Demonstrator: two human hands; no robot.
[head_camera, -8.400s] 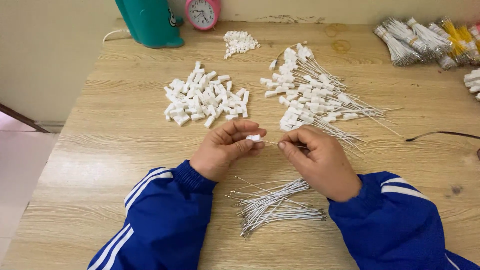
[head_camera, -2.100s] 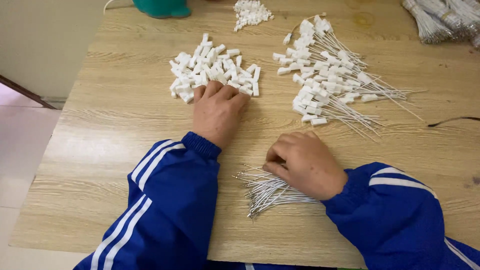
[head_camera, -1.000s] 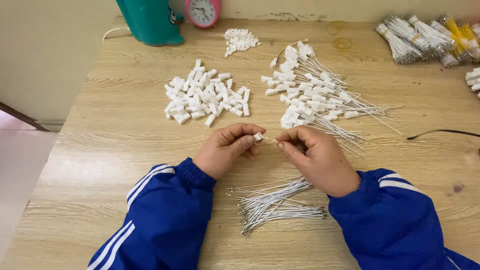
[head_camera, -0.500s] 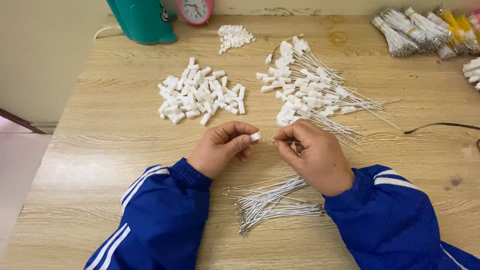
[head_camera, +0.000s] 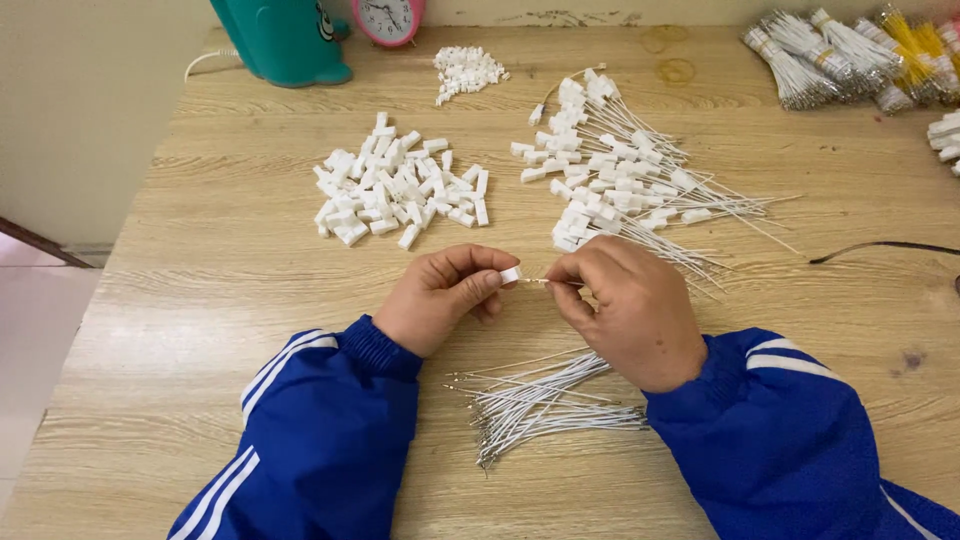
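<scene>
Left hand (head_camera: 445, 297): fingers curled, thumb and forefinger pinching small white plastic connector (head_camera: 511, 274) just above the tabletop, near the table's middle.

Right hand (head_camera: 630, 305): fingertips pressed together on thin white wire (head_camera: 548, 282), metal tip pointing at the connector, touching or nearly touching it; exact contact too small to tell.

Both sleeves blue with white stripes, forearms resting on wooden table (head_camera: 220, 300).

Loose bundle of bare white wires (head_camera: 545, 402): flat on the table just below and between the two hands, metal tips toward the left.

Pile of loose white connectors (head_camera: 395, 190): beyond the left hand, well apart from it.

Heap of finished wires with connectors fitted (head_camera: 620, 180): beyond the right hand, connectors mostly at the left, wire tails fanned out to the right, nearest wires close to the knuckles.

Smaller heap of tiny white pieces (head_camera: 468, 70): far side of the table.

Teal container (head_camera: 285, 40) and pink round clock (head_camera: 388, 18): far left edge.

Banded bundles of white and yellow wires (head_camera: 850, 55): far right corner.

Dark cable (head_camera: 880, 248): on the table at right.
</scene>
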